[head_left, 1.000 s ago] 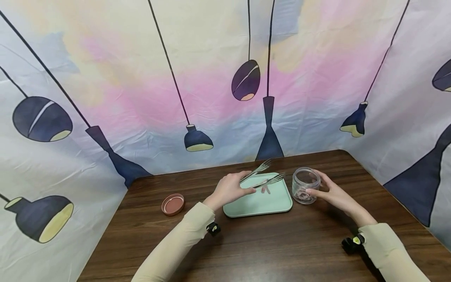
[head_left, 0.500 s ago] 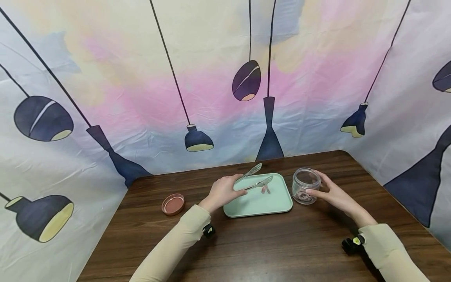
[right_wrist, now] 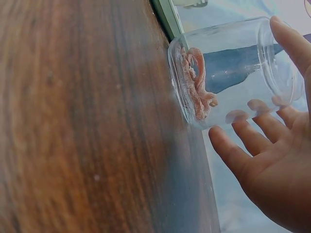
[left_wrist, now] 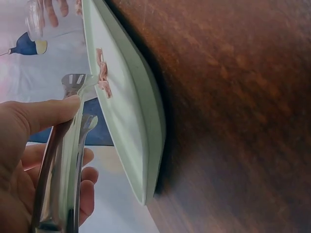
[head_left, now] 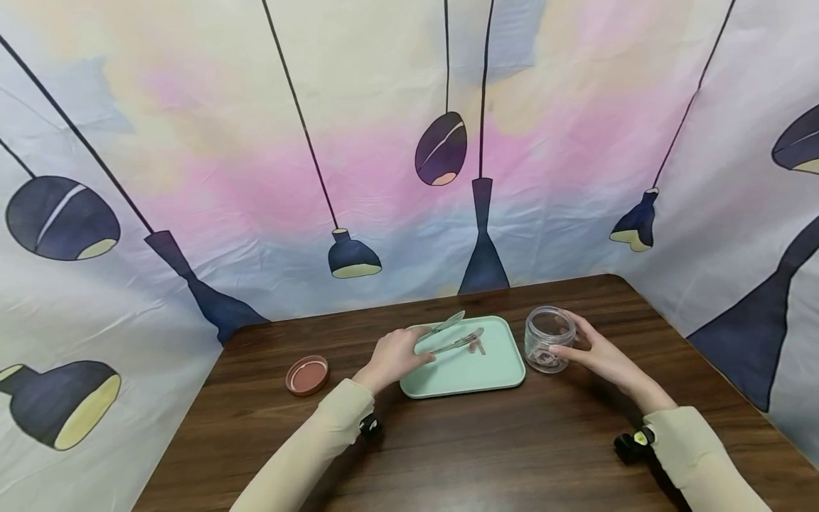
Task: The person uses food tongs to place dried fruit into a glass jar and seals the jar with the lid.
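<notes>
My left hand [head_left: 393, 358] grips a pair of metal tongs [left_wrist: 59, 167], thumb on one arm and fingers round the other. The tongs' arms stand apart with nothing between their tips, which reach over the pale green tray [head_left: 461, 378]. Thin pinkish strips [head_left: 478, 346] lie on the tray, close by the lower tip in the head view. To the tray's right, a clear jar [head_left: 549, 340] stands upright and uncovered on the table. My right hand [head_left: 601, 361] holds it from the right side, thumb in front. More pinkish strips [right_wrist: 197, 90] lie at the jar's bottom.
A reddish-brown round lid [head_left: 307, 375] lies to the left of the tray. All of this stands on a dark wood table [head_left: 486, 448]. Behind it hangs a cloth [head_left: 397, 156] printed with lamps.
My left hand has drawn the tongs left and lower over the tray, and their tips have come closer together. The right hand stays at the jar. The head view has shifted slightly.
</notes>
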### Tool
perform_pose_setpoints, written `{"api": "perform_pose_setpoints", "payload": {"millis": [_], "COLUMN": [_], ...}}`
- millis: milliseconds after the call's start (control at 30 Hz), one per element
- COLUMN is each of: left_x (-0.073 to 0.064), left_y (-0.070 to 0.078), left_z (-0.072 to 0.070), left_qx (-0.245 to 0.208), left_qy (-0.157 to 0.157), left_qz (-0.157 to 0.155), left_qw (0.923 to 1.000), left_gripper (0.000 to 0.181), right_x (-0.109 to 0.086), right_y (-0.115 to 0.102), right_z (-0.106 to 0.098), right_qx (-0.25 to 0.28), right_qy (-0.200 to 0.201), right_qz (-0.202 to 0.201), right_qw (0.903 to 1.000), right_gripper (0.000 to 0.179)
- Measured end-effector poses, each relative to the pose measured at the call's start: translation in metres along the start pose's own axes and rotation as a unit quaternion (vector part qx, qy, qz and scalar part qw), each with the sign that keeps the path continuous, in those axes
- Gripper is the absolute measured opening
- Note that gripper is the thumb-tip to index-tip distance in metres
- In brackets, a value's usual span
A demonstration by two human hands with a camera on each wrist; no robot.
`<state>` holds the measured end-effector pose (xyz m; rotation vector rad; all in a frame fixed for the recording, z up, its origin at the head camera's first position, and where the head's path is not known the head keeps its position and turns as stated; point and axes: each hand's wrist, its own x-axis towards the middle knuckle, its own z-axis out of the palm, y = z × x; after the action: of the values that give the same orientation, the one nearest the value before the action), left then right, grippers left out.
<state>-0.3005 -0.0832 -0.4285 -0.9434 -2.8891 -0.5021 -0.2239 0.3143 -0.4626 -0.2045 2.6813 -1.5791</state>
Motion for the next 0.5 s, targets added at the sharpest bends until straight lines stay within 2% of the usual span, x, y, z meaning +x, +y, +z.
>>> {"api": "perform_pose_setpoints", "payload": {"millis": [267,500], "left_x": [0.0014,-0.0004], "left_y": [-0.0015,-0.0063], "left_z": [-0.0004,-0.0015], "left_qx": [-0.015,-0.015], "left_qy": [-0.020,-0.021], "left_qz": [-0.006,-0.010], "left_qw": [0.9997,0.9996], "left_gripper": [0.052,0.048], "right_x": [-0.0009,0.0012], "right_y": [-0.0001,0.0016], "right_z": [-0.0018,0.0002], "right_qx": [0.002,0.007], "right_qy": [-0.002,-0.005], "right_qz": [0.001,-0.011], "right_qw": [1.0000,0.9999], "right_gripper": [0.094,0.091]}}
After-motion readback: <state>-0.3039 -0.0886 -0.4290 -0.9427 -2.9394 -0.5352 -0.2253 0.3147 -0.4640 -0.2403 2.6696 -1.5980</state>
